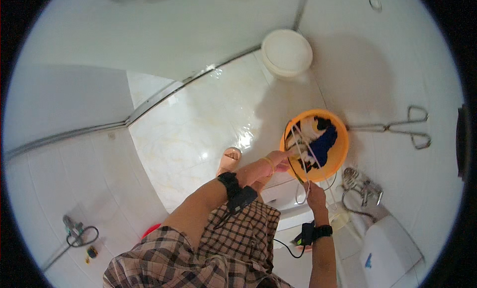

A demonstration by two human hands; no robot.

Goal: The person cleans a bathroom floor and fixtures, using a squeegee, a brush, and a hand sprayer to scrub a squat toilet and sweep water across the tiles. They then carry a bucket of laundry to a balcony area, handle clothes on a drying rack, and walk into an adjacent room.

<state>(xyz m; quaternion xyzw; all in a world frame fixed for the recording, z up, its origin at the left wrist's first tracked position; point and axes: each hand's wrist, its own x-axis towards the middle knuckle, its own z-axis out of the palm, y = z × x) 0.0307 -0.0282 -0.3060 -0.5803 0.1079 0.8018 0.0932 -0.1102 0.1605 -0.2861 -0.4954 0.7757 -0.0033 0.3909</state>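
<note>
An orange bucket [340, 159] stands by the right wall with crumpled clothes inside, among them a dark blue piece [324, 146] and pale and black ones. My right hand [315, 196] is closed at the bucket's near rim, around thin white clothes hangers [301, 148] whose bars slant across the bucket's mouth. My left hand [276, 162] reaches to the bucket's left rim, fingers stretched toward the hangers and clothes. I see nothing held in it. Each wrist carries a black strap with a small device.
A round white lidded bin [287, 53] stands in the far corner. Metal tongs [390, 128] hang on the right wall, above a chrome tap [365, 188] with a hose. A white toilet tank [390, 253] is at the lower right. A floor track [164, 96] crosses the left side.
</note>
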